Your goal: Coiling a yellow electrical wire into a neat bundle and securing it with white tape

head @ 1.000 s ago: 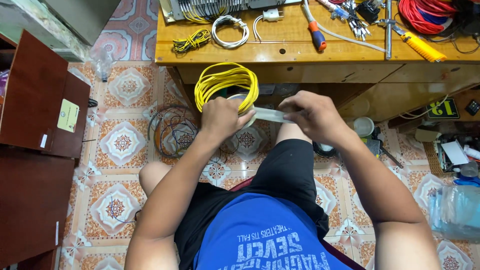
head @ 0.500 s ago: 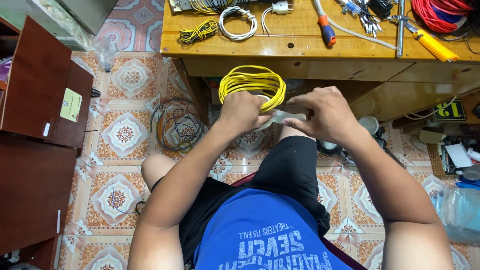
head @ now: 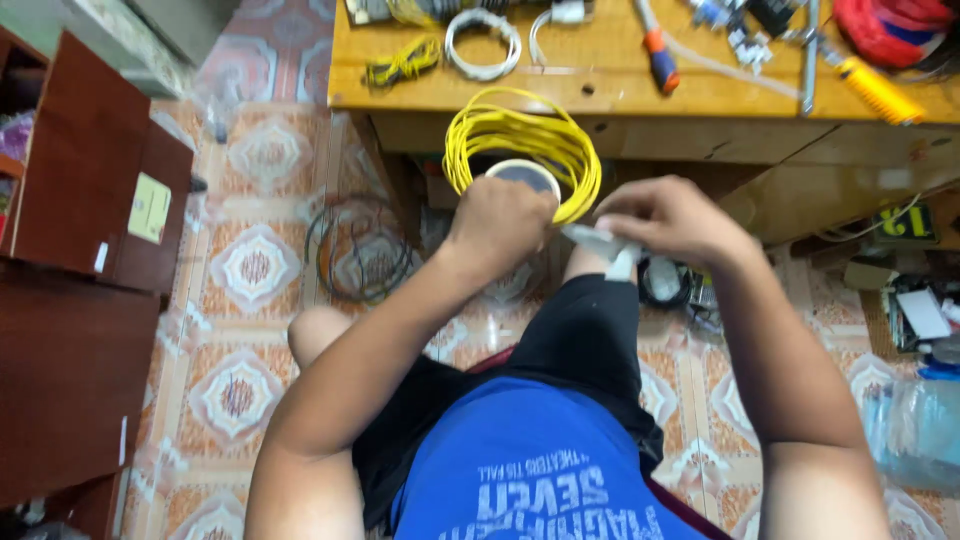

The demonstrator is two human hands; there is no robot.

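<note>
1. A seated person's left hand (head: 505, 225) grips a coil of yellow wire (head: 520, 140) together with a roll of tape (head: 523, 175), held up in front of a wooden desk (head: 600, 95).
2. The right hand (head: 665, 220) pinches a pale strip of tape (head: 605, 245) just beside the coil, fingers closed on it.
3. On the desk lie a white cable loop (head: 482, 40), a small yellow wire bundle (head: 402, 62) and an orange-handled screwdriver (head: 655, 50).
4. A dark wire ring (head: 358, 250) rests on the patterned tile floor.

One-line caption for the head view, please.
Seated person's left hand holds a yellow wire coil and tape roll while the right hand pulls a pale tape strip, before a wooden workbench.
</note>
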